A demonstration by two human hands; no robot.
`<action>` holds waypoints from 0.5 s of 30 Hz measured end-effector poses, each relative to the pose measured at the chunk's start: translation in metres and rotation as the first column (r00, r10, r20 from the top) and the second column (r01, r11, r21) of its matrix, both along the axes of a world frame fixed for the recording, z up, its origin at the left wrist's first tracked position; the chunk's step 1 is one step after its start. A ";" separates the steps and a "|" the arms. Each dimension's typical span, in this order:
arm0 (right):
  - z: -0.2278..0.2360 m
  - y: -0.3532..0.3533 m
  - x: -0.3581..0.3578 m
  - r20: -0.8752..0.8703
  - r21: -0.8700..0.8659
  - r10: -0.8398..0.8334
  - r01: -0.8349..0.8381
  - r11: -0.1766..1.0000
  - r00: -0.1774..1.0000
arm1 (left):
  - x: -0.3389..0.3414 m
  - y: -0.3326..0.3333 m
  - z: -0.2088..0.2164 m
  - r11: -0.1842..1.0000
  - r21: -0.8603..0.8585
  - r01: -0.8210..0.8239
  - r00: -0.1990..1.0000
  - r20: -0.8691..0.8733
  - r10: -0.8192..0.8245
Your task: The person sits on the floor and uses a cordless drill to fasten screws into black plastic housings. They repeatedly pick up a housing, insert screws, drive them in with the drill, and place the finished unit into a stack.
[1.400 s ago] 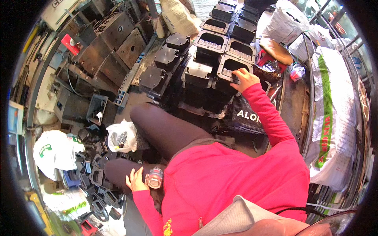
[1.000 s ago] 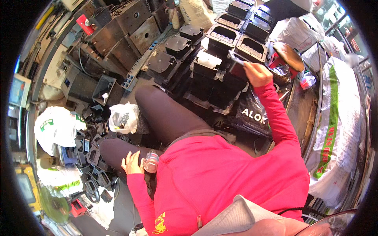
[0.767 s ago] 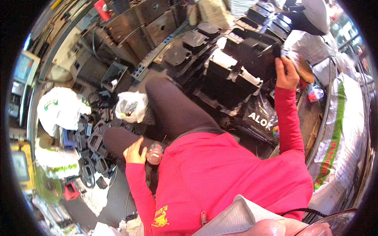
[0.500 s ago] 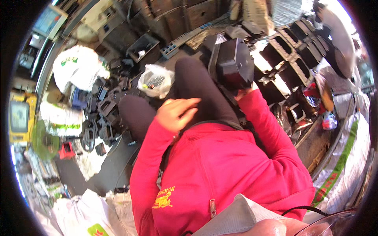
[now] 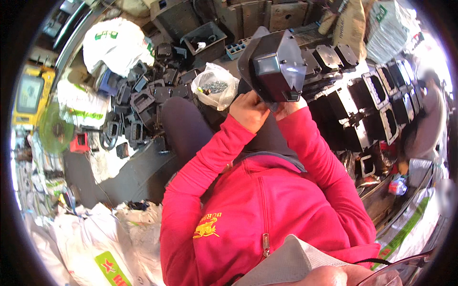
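Note:
A black plastic housing (image 5: 274,64), box-like with a wide flange on one side, is held up in front of my knees. My right hand (image 5: 290,107) grips its near end from below, with most of the fingers hidden behind it. My left hand (image 5: 249,112) is closed, its bent fingers pressed against the housing's near edge; whether something small is also in them cannot be seen. Just beyond my left hand, a clear plastic bag (image 5: 223,97) of small metal pieces, apparently screws, stands with its mouth spread.
A heap of black plastic frames (image 5: 142,101) lies to the left, near a green fan (image 5: 55,127) and a white sack (image 5: 117,45). Rows of black housings (image 5: 334,107) stand on the right. At the back are a grey bin (image 5: 205,43) and a blue-grey tray (image 5: 238,47).
My left hand has moved from above my lap, right and forward, to the housing. My right hand has raised and turned the housing. The view has shifted.

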State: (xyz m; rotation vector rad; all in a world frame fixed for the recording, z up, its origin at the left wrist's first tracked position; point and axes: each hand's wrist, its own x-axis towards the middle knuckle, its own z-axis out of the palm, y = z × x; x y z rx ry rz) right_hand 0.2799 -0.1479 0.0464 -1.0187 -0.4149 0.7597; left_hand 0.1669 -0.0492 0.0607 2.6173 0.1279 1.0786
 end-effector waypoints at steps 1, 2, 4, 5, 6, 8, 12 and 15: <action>-0.002 -0.003 0.000 -0.005 -0.124 -0.006 0.005 0.992 1.000 | -0.002 0.000 -0.004 0.998 0.057 -0.034 0.999 -0.026 0.036; -0.005 -0.006 0.001 0.057 -0.093 0.026 -0.020 0.995 0.998 | -0.004 -0.001 -0.008 0.995 0.094 -0.015 1.000 -0.022 0.017; -0.011 -0.013 0.003 -0.298 -0.103 -0.013 -0.019 0.994 0.954 | -0.009 -0.007 -0.015 0.997 0.073 -0.020 0.989 -0.146 0.031; -0.015 -0.014 0.005 -0.164 -0.197 0.047 -0.079 0.977 0.985 | -0.011 -0.009 -0.017 0.997 0.069 -0.028 0.976 -0.215 0.043; -0.018 -0.013 0.006 -0.135 -0.173 0.135 -0.157 0.972 0.982 | -0.010 -0.011 -0.018 0.999 0.017 -0.034 0.983 -0.182 0.036; -0.024 -0.009 0.003 -0.421 -0.061 0.045 -0.078 0.995 0.906 | -0.010 -0.015 -0.018 0.994 -0.094 -0.063 0.990 -0.130 0.051; -0.023 -0.004 -0.006 -0.212 0.051 0.100 -0.091 0.995 0.972 | -0.015 -0.020 -0.018 0.955 -0.278 -0.103 0.970 -0.240 0.035; -0.010 -0.005 -0.016 -0.368 0.047 0.035 -0.018 0.999 0.929 | -0.018 -0.016 -0.016 0.937 -0.322 -0.134 0.940 -0.340 0.018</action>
